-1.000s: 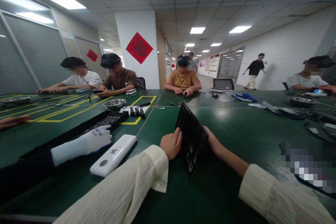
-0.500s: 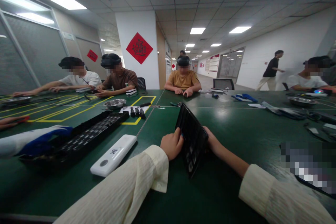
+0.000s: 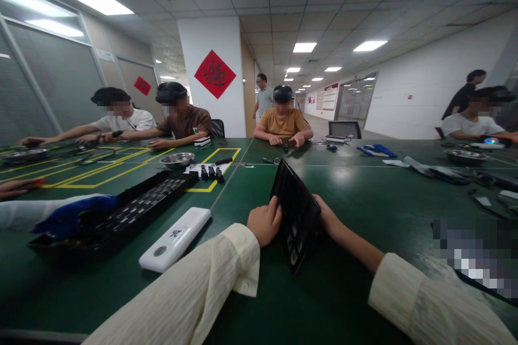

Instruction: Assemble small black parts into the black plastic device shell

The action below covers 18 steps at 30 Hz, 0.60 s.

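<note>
Upright and tilted above the table is a black flat tablet-like panel (image 3: 294,215); dim patches show on its face, and I cannot make out what they are. My left hand (image 3: 265,223) is closed at its left side, fingertips against the face. My right hand (image 3: 326,218) grips the right edge, with most of its fingers hidden behind the panel. On the table left of my left forearm lies a white power bank-like block (image 3: 176,240) with a dark round spot and a number on it.
At the left, a co-worker's blue-gloved hand (image 3: 76,215) is at a long black tray (image 3: 140,194) with pale slots. Beyond it stand a metal bowl (image 3: 177,159) and several small black parts (image 3: 211,173). Other people sit around the green table (image 3: 364,194). Cables and bags lie at the right.
My hands and the panel have stayed still. The gloved hand and black tray have shifted slightly. The seated person opposite has moved their hands apart, and people in the background have walked.
</note>
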{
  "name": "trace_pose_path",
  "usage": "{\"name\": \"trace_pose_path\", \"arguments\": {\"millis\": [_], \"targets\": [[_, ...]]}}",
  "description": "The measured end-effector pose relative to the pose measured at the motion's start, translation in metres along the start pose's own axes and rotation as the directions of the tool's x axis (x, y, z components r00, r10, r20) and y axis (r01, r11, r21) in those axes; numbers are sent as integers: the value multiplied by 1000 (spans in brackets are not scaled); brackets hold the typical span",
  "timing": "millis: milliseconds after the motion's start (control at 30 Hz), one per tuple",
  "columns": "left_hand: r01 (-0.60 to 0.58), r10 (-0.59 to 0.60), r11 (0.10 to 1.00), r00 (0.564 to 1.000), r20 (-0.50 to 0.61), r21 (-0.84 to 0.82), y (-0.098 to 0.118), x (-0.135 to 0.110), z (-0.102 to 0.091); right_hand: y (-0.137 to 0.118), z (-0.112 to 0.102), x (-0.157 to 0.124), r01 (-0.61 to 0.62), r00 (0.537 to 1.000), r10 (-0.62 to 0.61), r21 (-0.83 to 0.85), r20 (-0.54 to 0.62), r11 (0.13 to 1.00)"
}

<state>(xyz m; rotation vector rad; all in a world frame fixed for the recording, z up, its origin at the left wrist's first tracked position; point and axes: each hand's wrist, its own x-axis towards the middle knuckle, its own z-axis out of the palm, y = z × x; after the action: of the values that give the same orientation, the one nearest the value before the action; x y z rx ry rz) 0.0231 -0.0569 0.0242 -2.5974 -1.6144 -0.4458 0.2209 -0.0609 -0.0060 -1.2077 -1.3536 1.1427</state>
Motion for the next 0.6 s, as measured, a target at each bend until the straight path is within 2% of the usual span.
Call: {"name": "trace_pose_path", "arguments": {"millis": [167,400,600], "targets": [[-3,3,1000,1000,1,0,1,-1,-2,0,0,0,-3,1000,3,1,5,1000],[-4,4,1000,1000,-4,-9,-2,1,4,4,1,3,4,1000,-4,43,-12,999],[6,-6,1000,1000,-4,-10,-3,2,5,0,0,0,12,1000,-12,5,6,1000]]}}
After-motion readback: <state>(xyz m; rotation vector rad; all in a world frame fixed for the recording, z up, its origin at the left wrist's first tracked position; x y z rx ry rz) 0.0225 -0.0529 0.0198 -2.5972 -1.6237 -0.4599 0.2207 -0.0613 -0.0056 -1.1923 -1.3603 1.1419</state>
